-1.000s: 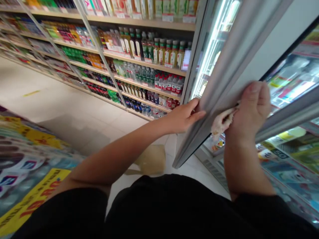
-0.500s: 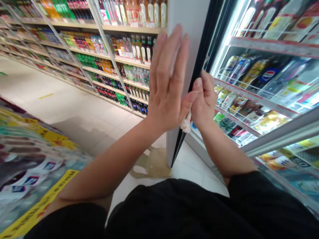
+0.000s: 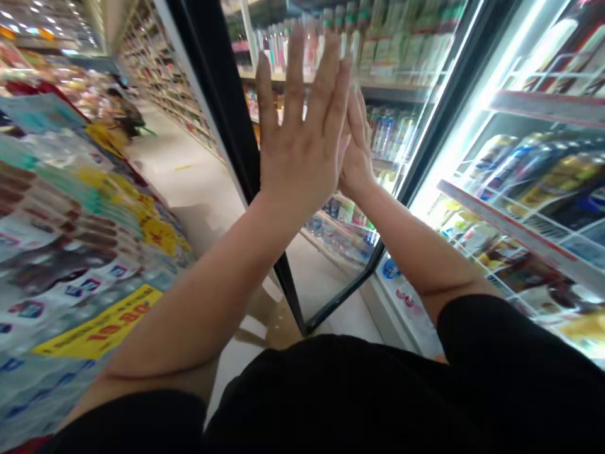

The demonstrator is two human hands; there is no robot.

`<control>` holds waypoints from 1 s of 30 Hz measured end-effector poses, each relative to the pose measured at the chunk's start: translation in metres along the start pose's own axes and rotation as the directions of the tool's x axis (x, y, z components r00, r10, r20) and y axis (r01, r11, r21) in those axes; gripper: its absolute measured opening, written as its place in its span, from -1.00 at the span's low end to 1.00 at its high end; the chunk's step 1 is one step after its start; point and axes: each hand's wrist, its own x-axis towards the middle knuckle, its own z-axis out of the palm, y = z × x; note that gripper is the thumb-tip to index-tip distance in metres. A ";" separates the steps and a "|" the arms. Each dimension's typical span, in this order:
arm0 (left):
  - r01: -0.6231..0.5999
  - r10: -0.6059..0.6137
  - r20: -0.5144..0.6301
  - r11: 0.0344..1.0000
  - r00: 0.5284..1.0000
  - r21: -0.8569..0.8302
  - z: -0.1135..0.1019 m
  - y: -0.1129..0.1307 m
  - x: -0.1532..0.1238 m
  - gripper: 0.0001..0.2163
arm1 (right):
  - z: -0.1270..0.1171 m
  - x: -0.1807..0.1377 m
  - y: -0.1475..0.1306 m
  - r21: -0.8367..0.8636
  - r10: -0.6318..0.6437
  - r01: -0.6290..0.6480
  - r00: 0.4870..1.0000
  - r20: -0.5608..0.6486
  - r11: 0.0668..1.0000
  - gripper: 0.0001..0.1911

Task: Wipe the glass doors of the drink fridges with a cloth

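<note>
My left hand [image 3: 302, 145] is open, fingers stretched upward and palm flat against the outer face of the cooler's glass door [image 3: 406, 75]. The door has a black frame [image 3: 222, 120] and stands swung out into the aisle. My right hand [image 3: 358, 148] is just behind the left one, at the door's other face. Its fingers also point up and look stretched out, though the left hand hides much of it. No cloth shows in either hand.
The lit cooler shelves [image 3: 515, 233] with bottles and cans fill the right. A low display of packaged goods with a yellow price sign [image 3: 106, 325] runs along the left. A beige bag [image 3: 271, 315] lies on the floor by the door's bottom corner. Shelved aisles recede beyond.
The door has swung further out, so I now look through its glass. Both hands rose and flattened against it. The pale cloth seen in my right hand earlier is out of sight.
</note>
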 end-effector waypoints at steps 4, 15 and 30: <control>0.115 -0.116 0.004 0.992 0.993 0.048 0.020 -0.009 0.006 -0.28 | 0.015 0.004 0.056 0.083 0.124 -0.104 0.948 -0.293 0.991 -0.28; 0.152 -0.152 -0.005 0.986 0.988 0.069 0.031 -0.022 0.004 -0.08 | 0.028 -0.001 0.054 0.184 0.037 -0.006 0.986 -0.165 0.983 -0.34; 0.158 -0.159 0.009 0.984 0.987 0.086 0.053 -0.078 0.009 -0.10 | 0.061 -0.018 0.076 0.294 -0.011 0.043 0.994 -0.111 0.955 -0.35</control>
